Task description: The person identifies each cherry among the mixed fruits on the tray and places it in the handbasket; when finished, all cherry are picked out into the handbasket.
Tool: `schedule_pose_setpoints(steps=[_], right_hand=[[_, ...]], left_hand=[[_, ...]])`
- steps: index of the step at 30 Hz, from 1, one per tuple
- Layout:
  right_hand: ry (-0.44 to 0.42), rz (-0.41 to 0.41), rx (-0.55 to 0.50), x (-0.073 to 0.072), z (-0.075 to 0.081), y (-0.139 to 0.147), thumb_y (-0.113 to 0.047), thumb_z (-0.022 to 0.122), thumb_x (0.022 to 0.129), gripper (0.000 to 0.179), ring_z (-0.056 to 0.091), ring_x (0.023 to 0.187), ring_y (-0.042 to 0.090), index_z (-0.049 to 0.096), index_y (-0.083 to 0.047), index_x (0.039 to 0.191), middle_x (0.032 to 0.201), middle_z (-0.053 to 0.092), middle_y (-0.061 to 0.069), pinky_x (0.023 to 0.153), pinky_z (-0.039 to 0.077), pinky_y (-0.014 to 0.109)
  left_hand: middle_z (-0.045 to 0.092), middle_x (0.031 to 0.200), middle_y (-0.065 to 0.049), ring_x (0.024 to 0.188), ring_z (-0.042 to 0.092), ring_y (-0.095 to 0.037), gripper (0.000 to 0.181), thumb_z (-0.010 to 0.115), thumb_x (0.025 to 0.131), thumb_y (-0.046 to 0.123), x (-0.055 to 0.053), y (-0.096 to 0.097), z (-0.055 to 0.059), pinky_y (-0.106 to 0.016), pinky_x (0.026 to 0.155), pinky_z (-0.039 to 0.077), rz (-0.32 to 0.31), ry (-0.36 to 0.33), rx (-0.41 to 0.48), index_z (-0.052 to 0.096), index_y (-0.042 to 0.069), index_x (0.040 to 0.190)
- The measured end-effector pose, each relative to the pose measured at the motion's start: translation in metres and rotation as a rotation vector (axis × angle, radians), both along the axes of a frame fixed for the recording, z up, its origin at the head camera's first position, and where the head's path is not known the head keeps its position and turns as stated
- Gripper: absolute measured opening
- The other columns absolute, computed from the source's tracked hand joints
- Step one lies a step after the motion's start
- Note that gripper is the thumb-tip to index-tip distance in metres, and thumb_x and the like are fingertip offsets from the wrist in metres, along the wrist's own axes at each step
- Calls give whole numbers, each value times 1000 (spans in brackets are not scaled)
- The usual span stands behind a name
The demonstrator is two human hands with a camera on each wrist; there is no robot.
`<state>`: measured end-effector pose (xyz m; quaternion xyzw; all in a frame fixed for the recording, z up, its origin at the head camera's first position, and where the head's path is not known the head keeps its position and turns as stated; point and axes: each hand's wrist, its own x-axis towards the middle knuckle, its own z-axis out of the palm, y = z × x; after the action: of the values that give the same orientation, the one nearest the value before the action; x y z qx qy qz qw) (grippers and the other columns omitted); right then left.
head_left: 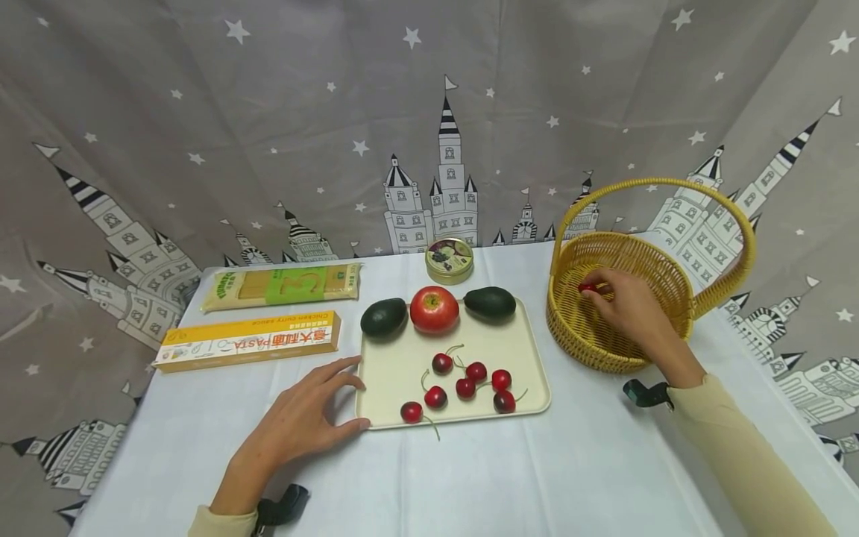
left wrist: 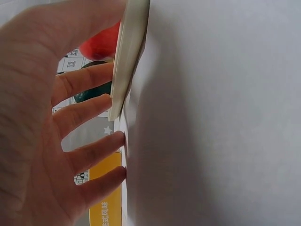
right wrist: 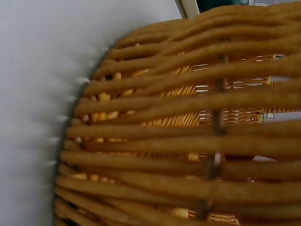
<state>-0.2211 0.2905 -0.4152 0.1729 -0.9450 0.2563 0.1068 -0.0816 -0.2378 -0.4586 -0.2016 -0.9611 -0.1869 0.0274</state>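
At the far left of my head view, a yellow-and-white pasta box (head_left: 248,343) lies flat on a white tablecloth (head_left: 456,485), with a clear packet of pasta (head_left: 282,287) resting just behind it. Nearer me, the person's left hand (head_left: 295,418) reaches to the left side of a cream tray (head_left: 385,365), its fingers spread apart and gripping nothing; my left wrist camera shows two fingertips against the tray's edge and two lower down by the cloth.

Along the tray's far side sit a dark green avocado (head_left: 384,318), a red tomato (head_left: 435,310) and a second avocado (head_left: 490,303), the tomato between the two. Seven cherries (head_left: 435,397) with stems lie scattered over the tray's nearer part, one stem hanging past the near rim. Behind the tomato, I see a round tin (head_left: 450,261) with a printed lid.

At right stands a yellow wicker basket (head_left: 607,365), its handle arching upright. Inside its opening, the right hand (head_left: 631,306) pinches a single red cherry (head_left: 587,287) between thumb and fingers; I cannot tell whether the fruit touches the bottom. My right wrist camera is filled mostly by the basket's woven wall.
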Motion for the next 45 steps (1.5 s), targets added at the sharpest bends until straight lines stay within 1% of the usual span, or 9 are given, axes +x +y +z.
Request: schedule_pose_setpoints(steps=[4, 9, 12, 18, 23, 28, 36, 40, 45], right_hand=[[-16, 1, 7, -6, -1, 1, -4, 73, 101, 13, 75, 102, 45, 71, 0, 113, 109, 77, 21, 85, 61, 61], [-108, -25, 21, -12, -3, 2, -1, 70, 100, 19, 72, 109, 47, 67, 2, 118, 115, 74, 25, 89, 60, 61], [-145, -21, 38, -15, -5, 3, 1, 68, 99, 23, 71, 110, 48, 66, 4, 122, 118, 71, 28, 90, 60, 60], [-128, 17, 82, -20, -6, 4, 3, 66, 97, 24, 72, 106, 46, 68, 7, 121, 116, 72, 28, 86, 61, 58], [-132, 43, 118, -23, -8, 2, 4, 66, 97, 24, 72, 106, 46, 70, 7, 120, 114, 73, 28, 91, 59, 60], [-134, 43, 141, -25, -9, 0, 3, 66, 97, 25, 71, 106, 45, 71, 7, 121, 115, 73, 27, 93, 58, 60], [-123, 30, 163, -27, -10, 0, 1, 67, 99, 23, 70, 100, 41, 71, 6, 121, 112, 72, 26, 88, 59, 57], [-111, 38, 170, -28, -10, 0, 1, 68, 98, 23, 70, 99, 41, 72, 5, 120, 110, 72, 26, 87, 58, 58], [-142, 28, 193, -25, -7, 1, -4, 68, 101, 26, 69, 104, 42, 71, 3, 126, 118, 70, 27, 90, 57, 58]], left_hand=[[57, 159, -1, 142, 57, -31, 45, 90, 82, 52, 0, 0, -1, -56, 106, 54, -3, 7, 4, 72, 29, 116], [56, 159, 0, 142, 57, -31, 45, 91, 81, 52, 0, 0, -2, -56, 106, 54, -2, 10, 5, 72, 30, 116], [56, 159, 0, 142, 57, -31, 46, 91, 81, 52, 0, -1, -2, -56, 105, 54, -6, 17, 4, 72, 29, 116], [56, 159, -1, 142, 57, -32, 46, 90, 82, 52, -1, -1, -1, -56, 105, 54, -17, 26, 7, 72, 28, 116], [56, 160, 0, 142, 56, -32, 46, 90, 82, 54, -1, -1, 0, -56, 105, 54, -9, 9, 8, 72, 29, 117], [55, 160, 0, 143, 55, -31, 46, 90, 82, 54, 0, -1, 1, -57, 104, 55, -3, -4, 9, 72, 29, 117], [55, 160, 0, 143, 56, -32, 46, 90, 82, 54, 0, -2, 1, -57, 101, 56, -1, -6, 12, 72, 30, 116], [55, 160, 0, 143, 56, -32, 46, 89, 82, 54, 0, -1, 1, -57, 100, 57, -1, -3, 12, 72, 30, 116], [55, 160, 1, 143, 56, -31, 46, 89, 82, 54, 0, -1, 0, -57, 98, 57, 1, -2, 11, 72, 30, 117]])
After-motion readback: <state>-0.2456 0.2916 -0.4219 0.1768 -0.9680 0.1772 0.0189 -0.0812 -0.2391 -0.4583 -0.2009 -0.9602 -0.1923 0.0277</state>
